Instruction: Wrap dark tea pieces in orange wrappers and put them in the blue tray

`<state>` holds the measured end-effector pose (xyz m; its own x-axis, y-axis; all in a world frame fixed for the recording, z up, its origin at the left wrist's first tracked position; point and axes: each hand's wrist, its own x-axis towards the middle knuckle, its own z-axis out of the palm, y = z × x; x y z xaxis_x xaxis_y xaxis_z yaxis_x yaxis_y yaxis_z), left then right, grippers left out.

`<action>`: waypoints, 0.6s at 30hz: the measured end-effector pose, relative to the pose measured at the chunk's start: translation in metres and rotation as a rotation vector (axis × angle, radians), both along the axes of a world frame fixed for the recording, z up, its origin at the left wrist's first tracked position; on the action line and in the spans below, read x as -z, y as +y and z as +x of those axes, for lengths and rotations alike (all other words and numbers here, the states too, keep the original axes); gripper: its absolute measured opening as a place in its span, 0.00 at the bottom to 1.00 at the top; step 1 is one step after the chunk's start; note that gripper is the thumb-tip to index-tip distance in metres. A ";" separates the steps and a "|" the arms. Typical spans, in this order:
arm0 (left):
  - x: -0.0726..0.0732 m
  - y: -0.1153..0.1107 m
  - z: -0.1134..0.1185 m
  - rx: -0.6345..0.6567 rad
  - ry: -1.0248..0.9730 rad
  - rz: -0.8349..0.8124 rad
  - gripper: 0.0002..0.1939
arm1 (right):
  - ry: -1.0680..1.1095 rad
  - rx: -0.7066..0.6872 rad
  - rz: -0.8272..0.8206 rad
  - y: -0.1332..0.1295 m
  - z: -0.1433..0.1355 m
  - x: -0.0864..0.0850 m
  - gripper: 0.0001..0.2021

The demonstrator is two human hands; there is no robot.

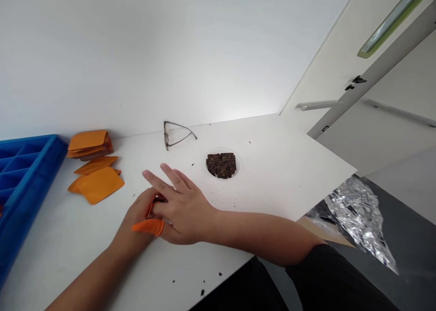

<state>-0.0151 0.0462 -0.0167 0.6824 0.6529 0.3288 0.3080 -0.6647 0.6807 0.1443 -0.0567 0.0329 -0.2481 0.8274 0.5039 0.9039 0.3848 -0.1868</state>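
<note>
My left hand [139, 215] is curled closed low over the table, largely covered by my right hand. My right hand [185, 209] reaches across it; its index finger is bent down toward the left hand, and its other fingers stretch out. An orange rubber finger cot [150, 227] covers my right thumb. Between the hands shows a bit of reddish-orange material [150, 209] with something dark beside it; what they hold is mostly hidden. Behind them, dark brown pressed squares [221, 165] lie in a clear round dish [238, 166].
Left of the hands lie loose orange pouches [104, 185] and a stack of pouches [89, 140]. A blue compartment tray [37, 184] stands at the far left. Eyeglasses [166, 136] rest near the wall. Dark crumbs dot the white table [272, 165]. Silver foil [361, 215] lies beyond its right edge.
</note>
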 end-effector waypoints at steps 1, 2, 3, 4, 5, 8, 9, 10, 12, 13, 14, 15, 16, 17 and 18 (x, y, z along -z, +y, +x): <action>-0.001 -0.001 0.001 -0.002 -0.009 -0.031 0.18 | 0.004 0.007 -0.018 -0.001 0.002 -0.002 0.19; -0.002 -0.003 0.002 0.000 -0.020 -0.065 0.18 | 0.011 0.018 -0.029 -0.001 0.004 -0.004 0.18; -0.005 -0.004 0.003 0.003 -0.042 -0.094 0.19 | 0.021 0.030 -0.031 -0.002 0.006 -0.006 0.18; -0.008 -0.006 0.004 0.011 -0.061 -0.118 0.19 | 0.032 0.044 -0.022 -0.003 0.008 -0.008 0.17; -0.011 -0.008 0.006 0.011 -0.072 -0.137 0.19 | 0.042 0.058 -0.006 -0.004 0.009 -0.009 0.17; -0.019 -0.013 0.010 -0.015 -0.101 -0.198 0.19 | 0.060 0.078 0.052 -0.005 0.012 -0.010 0.17; -0.021 -0.014 0.010 -0.021 -0.112 -0.217 0.18 | 0.060 0.082 0.069 -0.006 0.012 -0.010 0.18; -0.022 -0.015 0.011 -0.028 -0.120 -0.233 0.17 | 0.055 0.089 0.082 -0.007 0.012 -0.010 0.19; -0.025 -0.018 0.011 -0.031 -0.140 -0.265 0.15 | 0.037 0.108 0.097 -0.008 0.011 -0.010 0.18; -0.026 -0.019 0.011 -0.034 -0.144 -0.286 0.14 | 0.025 0.118 0.103 -0.008 0.011 -0.010 0.18; -0.026 -0.020 0.011 -0.037 -0.149 -0.306 0.13 | 0.014 0.125 0.110 -0.009 0.011 -0.010 0.17; -0.027 -0.021 0.012 -0.041 -0.154 -0.326 0.12 | 0.005 0.129 0.115 -0.009 0.011 -0.010 0.17; -0.027 -0.022 0.012 -0.048 -0.162 -0.343 0.11 | -0.003 0.131 0.120 -0.010 0.011 -0.010 0.17; -0.027 -0.022 0.012 -0.056 -0.173 -0.355 0.10 | -0.011 0.132 0.126 -0.010 0.010 -0.010 0.17; -0.027 -0.023 0.012 -0.063 -0.184 -0.363 0.09 | -0.022 0.134 0.130 -0.010 0.010 -0.010 0.17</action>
<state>-0.0033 0.0232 0.0103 0.5885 0.7877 0.1824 0.1920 -0.3553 0.9148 0.1540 -0.0668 0.0426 -0.1525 0.7817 0.6047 0.9520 0.2805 -0.1226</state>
